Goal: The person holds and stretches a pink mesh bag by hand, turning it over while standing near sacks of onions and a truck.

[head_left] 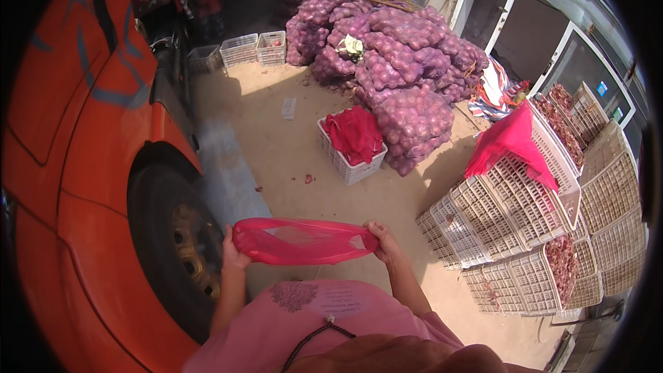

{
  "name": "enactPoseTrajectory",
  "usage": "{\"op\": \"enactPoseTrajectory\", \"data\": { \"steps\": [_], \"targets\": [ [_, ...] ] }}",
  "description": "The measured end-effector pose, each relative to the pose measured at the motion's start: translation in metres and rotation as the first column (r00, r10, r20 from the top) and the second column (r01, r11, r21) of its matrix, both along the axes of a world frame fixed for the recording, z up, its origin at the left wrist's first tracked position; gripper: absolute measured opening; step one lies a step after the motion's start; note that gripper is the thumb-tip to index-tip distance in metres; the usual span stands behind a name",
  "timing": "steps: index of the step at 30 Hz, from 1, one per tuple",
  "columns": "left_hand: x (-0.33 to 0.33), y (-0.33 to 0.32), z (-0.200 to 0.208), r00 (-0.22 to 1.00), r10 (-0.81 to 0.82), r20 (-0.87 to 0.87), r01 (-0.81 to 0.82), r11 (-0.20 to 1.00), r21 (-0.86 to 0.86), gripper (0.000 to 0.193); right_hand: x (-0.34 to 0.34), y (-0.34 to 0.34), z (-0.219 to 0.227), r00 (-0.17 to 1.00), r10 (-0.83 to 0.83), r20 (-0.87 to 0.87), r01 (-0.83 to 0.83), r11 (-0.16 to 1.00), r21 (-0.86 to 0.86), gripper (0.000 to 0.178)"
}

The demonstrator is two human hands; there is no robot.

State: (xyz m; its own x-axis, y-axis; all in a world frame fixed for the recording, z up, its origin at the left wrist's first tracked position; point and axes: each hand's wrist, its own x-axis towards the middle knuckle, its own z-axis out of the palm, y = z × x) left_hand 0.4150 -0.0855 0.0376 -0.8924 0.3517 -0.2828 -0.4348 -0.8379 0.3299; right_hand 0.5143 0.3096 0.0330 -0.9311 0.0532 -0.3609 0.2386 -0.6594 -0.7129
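Observation:
A red mesh bag (304, 257) is stretched sideways in front of my chest, its mouth spread so that the inside shows. My left hand (235, 250) grips its left end, and my right hand (381, 238) grips the right end. Fingers of both hands close over the rim of the bag. Ahead of me a white plastic crate (353, 169) stands on the floor, heaped with more red mesh bags (352, 135). Behind that crate lies a large pile of filled onion sacks (407, 62).
An orange truck (90, 186) with a big wheel (176, 228) stands close on my left. Stacked white crates (497, 214), some with onion skins, rise on the right, with a red mesh cloth (514, 145) over one. Small crates (239, 50) sit at the back left, glass doors (483, 3) back right.

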Motion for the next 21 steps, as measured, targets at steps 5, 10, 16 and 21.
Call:
{"op": "enactPoseTrajectory", "data": {
  "steps": [5, 10, 16, 21],
  "targets": [
    [-0.019, -0.008, -0.001, 0.946, 0.089, -0.312, -0.290, 0.665, -0.688, 0.016, 0.009, -0.031, 0.014, 0.877, 0.471, 0.096, -0.409, 0.627, 0.663, 0.021],
    [-0.032, -0.007, -0.023, 0.969, 0.106, -0.224, -0.246, 0.527, -0.813, 0.027, 0.034, -0.034, -0.003, 0.949, 0.278, 0.145, -0.295, 0.632, 0.717, 0.009],
    [-0.040, 0.025, -0.025, 0.982, -0.077, -0.170, -0.040, 0.804, -0.593, 0.017, 0.052, -0.006, -0.030, 0.988, 0.021, -0.154, 0.154, 0.014, 0.988, 0.016],
    [-0.018, 0.066, 0.034, 0.537, -0.753, -0.381, -0.357, 0.206, -0.911, 0.015, 0.073, 0.034, -0.004, 0.824, -0.536, -0.183, 0.566, 0.769, 0.297, 0.029]
  ]
}}
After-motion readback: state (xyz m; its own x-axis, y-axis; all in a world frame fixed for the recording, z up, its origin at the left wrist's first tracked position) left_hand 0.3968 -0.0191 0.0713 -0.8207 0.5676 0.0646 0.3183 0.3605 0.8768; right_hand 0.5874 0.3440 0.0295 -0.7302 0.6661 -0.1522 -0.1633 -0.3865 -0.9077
